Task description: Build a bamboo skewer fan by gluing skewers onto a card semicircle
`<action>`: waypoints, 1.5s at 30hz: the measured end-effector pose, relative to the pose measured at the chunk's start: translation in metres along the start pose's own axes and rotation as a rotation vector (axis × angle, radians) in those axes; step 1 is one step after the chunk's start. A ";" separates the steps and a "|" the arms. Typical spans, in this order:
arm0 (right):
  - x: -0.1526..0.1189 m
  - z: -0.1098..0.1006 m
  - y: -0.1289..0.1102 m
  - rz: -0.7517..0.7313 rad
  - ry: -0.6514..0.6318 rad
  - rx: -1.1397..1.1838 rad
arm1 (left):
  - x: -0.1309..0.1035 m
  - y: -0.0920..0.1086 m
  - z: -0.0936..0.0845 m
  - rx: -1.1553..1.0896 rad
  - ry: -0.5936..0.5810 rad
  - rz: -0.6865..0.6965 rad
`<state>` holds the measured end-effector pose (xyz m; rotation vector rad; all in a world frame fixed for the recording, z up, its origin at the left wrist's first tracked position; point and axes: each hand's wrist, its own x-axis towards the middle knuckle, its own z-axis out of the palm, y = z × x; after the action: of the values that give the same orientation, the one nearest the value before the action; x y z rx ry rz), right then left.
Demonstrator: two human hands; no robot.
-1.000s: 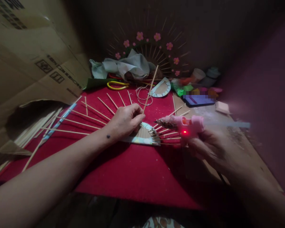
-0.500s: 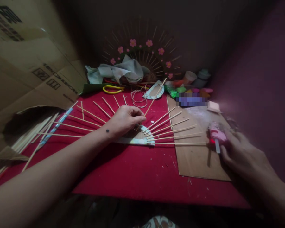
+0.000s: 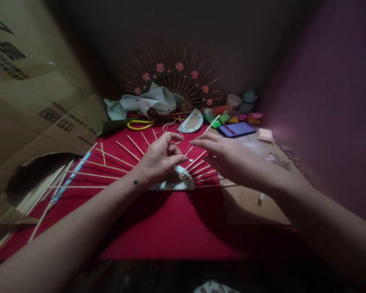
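Note:
My left hand (image 3: 163,158) hovers over a half-round base (image 3: 187,186) with a pale paper rim, its thumb and forefinger apart. Thin bamboo sticks (image 3: 112,166) spread out from this base like a fan. One stick (image 3: 212,124) slants up behind my fingers; its lower end is hidden. Facing the left hand, my right hand (image 3: 215,148) is above the right-hand sticks with its fingers stretched out, and nothing shows in it. A second half-round piece (image 3: 191,121) with a paper rim lies behind the hands, near some loose string (image 3: 171,126).
A cardboard box (image 3: 67,118) stands left, beside a bundle of sticks (image 3: 45,189). At the back are yellow-handled scissors (image 3: 140,124), a crumpled cloth (image 3: 146,101) and a flowered fan (image 3: 179,66). A phone (image 3: 237,129) lies right, by a brown board (image 3: 247,209) on the red table (image 3: 158,240).
My right hand has let go of the pink-and-red item, which no longer shows, and moved left over the sticks. My left thumb and forefinger have parted from the slanting stick.

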<state>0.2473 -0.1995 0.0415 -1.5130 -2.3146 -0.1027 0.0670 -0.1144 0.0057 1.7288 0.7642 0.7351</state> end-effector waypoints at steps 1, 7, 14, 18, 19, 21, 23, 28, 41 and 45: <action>0.012 0.009 -0.003 0.011 -0.028 0.031 | -0.002 -0.001 -0.001 -0.004 -0.001 0.012; 0.035 0.032 -0.004 0.066 -0.085 0.267 | -0.012 -0.009 -0.003 0.022 -0.033 0.026; 0.043 0.032 0.010 0.194 -0.168 0.315 | -0.010 -0.013 -0.020 0.293 0.071 0.130; 0.041 0.052 0.024 0.151 -0.154 0.248 | -0.004 -0.016 -0.031 0.515 0.090 0.164; 0.041 0.056 0.027 0.153 -0.148 0.241 | -0.003 -0.017 -0.033 0.543 0.062 0.164; 0.041 0.061 0.029 0.182 -0.144 0.217 | -0.001 -0.017 -0.033 0.589 0.011 0.178; 0.041 0.063 0.029 0.218 -0.151 0.183 | 0.000 -0.018 -0.033 0.610 -0.037 0.200; 0.043 0.060 0.026 0.242 -0.167 0.178 | -0.001 -0.017 -0.031 0.618 -0.100 0.214; 0.043 0.061 0.028 0.228 -0.201 0.236 | -0.001 -0.023 -0.025 0.732 -0.158 0.236; 0.043 0.064 0.030 0.227 -0.197 0.230 | 0.000 -0.024 -0.023 0.754 -0.173 0.242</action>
<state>0.2418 -0.1327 -0.0068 -1.7144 -2.1880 0.3744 0.0453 -0.0955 -0.0112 2.5635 0.7712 0.4636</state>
